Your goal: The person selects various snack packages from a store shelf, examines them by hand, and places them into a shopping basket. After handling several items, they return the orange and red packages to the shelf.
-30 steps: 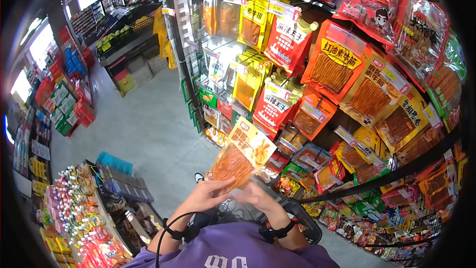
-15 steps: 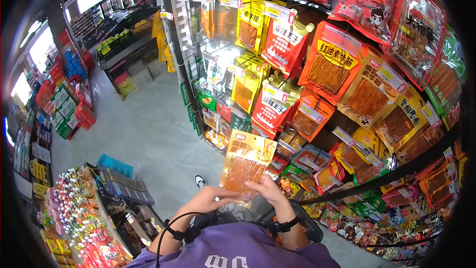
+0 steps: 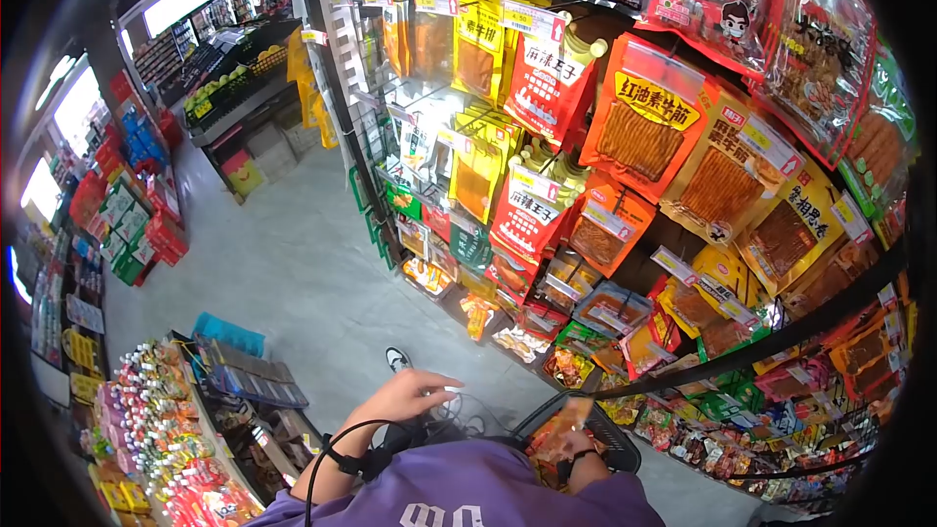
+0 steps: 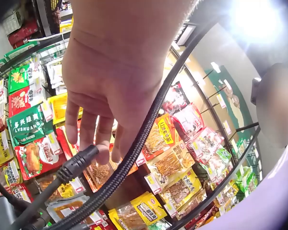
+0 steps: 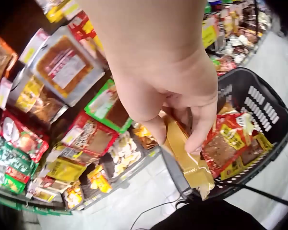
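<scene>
Packet [image 5: 180, 151] (gold) has moved to the basket [image 5: 245, 81] — hands [image 3: 410, 393] parted.

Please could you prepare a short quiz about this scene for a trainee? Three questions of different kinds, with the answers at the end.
1. Which hand holds the gold packet at the basket?
2. True or false: the basket has no packets inside.
3. Which colour is the person's shirt? A: green; B: purple; C: yellow.

Key
1. The right hand.
2. False: a red packet lies in it.
3. B.
</scene>
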`<state>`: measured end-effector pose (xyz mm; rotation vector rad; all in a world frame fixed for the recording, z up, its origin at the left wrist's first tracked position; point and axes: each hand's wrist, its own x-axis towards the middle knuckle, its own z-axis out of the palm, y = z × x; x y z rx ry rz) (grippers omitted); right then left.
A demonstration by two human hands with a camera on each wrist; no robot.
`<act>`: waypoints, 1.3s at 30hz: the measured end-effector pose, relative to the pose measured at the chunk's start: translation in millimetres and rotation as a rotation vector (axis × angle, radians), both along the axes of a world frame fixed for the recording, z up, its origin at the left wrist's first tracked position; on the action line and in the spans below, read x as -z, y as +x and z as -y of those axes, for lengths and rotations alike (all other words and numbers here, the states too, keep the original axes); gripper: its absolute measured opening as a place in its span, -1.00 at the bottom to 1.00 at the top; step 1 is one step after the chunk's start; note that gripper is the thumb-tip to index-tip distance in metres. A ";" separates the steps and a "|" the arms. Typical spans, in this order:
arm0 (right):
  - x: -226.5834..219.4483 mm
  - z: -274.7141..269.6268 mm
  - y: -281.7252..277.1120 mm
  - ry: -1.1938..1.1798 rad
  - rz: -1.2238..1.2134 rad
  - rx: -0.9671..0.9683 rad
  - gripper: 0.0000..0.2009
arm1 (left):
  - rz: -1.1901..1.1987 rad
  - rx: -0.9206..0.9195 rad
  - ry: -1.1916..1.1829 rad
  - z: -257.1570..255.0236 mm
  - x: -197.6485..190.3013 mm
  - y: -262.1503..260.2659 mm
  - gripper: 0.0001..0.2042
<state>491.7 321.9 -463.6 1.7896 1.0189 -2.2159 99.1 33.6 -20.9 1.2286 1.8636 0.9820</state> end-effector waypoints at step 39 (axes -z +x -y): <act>-22.2 -5.8 23.0 0.083 -0.016 0.167 -0.54 | -0.035 0.027 -0.063 -9.7 7.1 16.6 -0.71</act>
